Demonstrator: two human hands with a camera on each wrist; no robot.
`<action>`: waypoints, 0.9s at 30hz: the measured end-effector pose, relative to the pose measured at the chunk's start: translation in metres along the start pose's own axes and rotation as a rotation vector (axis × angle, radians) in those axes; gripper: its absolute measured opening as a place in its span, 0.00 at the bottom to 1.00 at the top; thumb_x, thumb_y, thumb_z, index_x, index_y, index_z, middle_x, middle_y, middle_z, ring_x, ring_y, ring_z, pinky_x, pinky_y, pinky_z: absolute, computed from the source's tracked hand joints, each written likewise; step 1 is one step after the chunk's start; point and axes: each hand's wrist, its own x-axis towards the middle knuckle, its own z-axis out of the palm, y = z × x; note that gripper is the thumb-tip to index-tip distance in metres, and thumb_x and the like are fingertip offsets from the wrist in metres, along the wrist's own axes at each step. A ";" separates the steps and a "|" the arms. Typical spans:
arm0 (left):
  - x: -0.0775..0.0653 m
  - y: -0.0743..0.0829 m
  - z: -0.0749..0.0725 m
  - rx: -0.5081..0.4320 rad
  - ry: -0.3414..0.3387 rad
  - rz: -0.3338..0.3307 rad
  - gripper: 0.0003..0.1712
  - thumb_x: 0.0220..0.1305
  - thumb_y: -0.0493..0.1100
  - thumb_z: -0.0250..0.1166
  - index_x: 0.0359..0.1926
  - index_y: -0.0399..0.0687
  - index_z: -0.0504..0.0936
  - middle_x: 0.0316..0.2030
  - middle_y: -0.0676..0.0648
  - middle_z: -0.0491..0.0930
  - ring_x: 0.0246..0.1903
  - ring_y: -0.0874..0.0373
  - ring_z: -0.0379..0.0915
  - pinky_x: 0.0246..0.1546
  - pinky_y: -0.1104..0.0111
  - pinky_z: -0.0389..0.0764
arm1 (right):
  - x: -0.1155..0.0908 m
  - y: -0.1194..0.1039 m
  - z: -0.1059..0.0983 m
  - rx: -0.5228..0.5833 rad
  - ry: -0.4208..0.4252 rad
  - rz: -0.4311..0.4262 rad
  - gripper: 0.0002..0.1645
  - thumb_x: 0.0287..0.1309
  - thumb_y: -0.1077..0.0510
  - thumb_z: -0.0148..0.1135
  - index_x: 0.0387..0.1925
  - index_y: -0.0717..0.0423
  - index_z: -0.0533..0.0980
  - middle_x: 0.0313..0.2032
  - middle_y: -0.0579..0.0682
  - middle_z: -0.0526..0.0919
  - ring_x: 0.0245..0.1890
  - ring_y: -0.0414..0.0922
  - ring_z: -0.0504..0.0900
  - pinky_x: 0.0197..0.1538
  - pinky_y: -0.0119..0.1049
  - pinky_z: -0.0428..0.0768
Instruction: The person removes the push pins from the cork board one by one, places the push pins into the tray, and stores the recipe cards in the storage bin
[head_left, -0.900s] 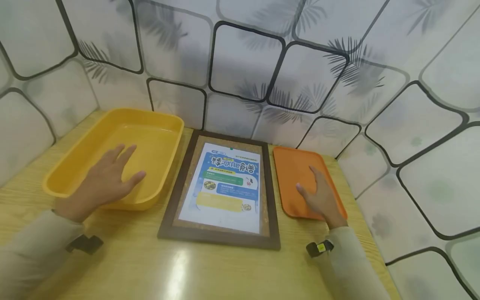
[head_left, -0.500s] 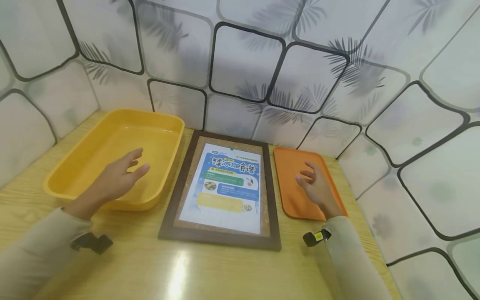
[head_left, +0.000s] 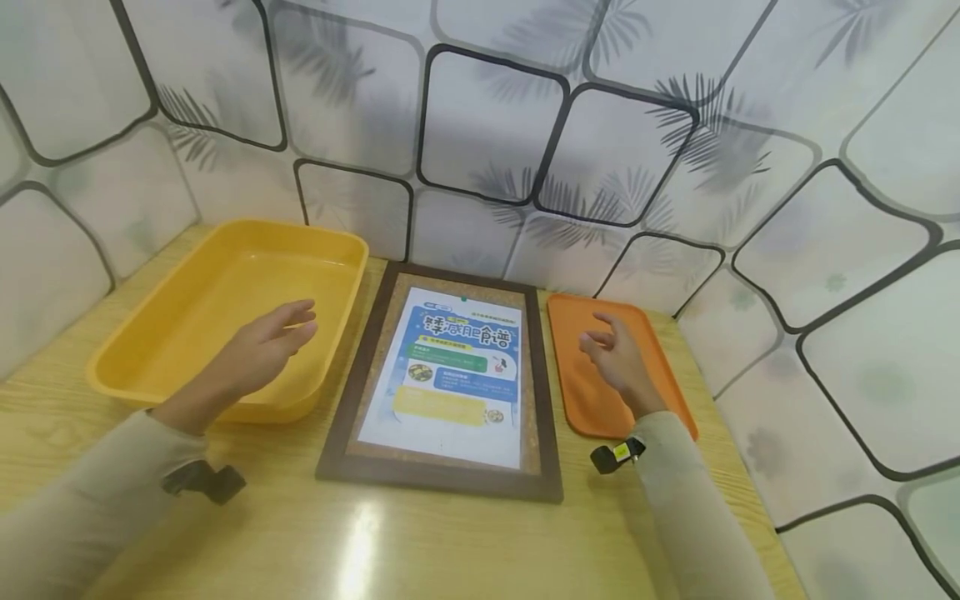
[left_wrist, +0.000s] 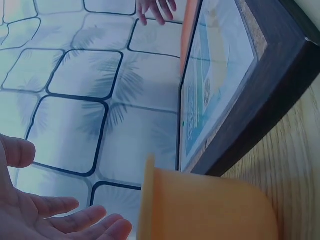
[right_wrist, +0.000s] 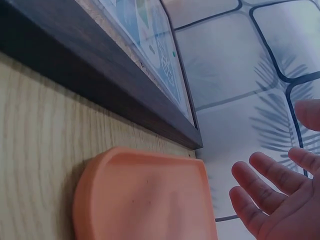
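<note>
My left hand (head_left: 258, 350) hovers over the right side of a deep yellow tray (head_left: 358, 275), fingers relaxed and holding nothing. In the left wrist view its fingers (left_wrist: 75, 220) are spread apart beside the tray's wall. My right hand (head_left: 618, 358) is above a shallow orange tray (head_left: 568, 400), its fingers loosely bent with nothing in them. The right wrist view shows those fingers (right_wrist: 272, 177) apart, up beyond the orange tray's edge. Between the hands lies a dark-framed cork board (head_left: 450, 479) with a blue and white printed sheet (head_left: 442, 446) on it.
All three objects rest on a light wood-grain table (head_left: 420, 550). Behind and on both sides rises a pale wall covering (head_left: 487, 125) patterned with dark rounded outlines and leaves. Each sleeve carries a small black wrist device (head_left: 618, 454).
Both hands have shifted inward toward the board, the left one to the right and the right one slightly left and up. Their spread fingers have relaxed and drawn together. The trays and board stay put.
</note>
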 end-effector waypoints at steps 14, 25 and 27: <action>0.004 0.006 0.010 -0.076 -0.017 0.018 0.34 0.78 0.50 0.42 0.72 0.28 0.50 0.66 0.25 0.57 0.57 0.28 0.65 0.58 0.40 0.65 | 0.022 -0.011 0.018 0.076 -0.032 -0.045 0.31 0.71 0.56 0.53 0.70 0.60 0.59 0.60 0.69 0.71 0.55 0.64 0.75 0.58 0.58 0.72; 0.012 0.013 0.018 -0.237 -0.073 0.007 0.32 0.78 0.46 0.42 0.71 0.26 0.49 0.68 0.25 0.53 0.63 0.29 0.56 0.60 0.43 0.66 | 0.037 -0.019 0.026 0.086 -0.066 -0.037 0.28 0.72 0.55 0.49 0.68 0.60 0.61 0.59 0.68 0.71 0.55 0.64 0.74 0.58 0.59 0.72; 0.012 0.013 0.020 -0.257 -0.084 0.004 0.33 0.78 0.46 0.42 0.71 0.26 0.49 0.68 0.25 0.53 0.63 0.29 0.56 0.60 0.43 0.65 | 0.039 -0.021 0.028 0.084 -0.071 -0.031 0.27 0.73 0.54 0.48 0.68 0.60 0.61 0.59 0.68 0.71 0.55 0.63 0.74 0.59 0.58 0.71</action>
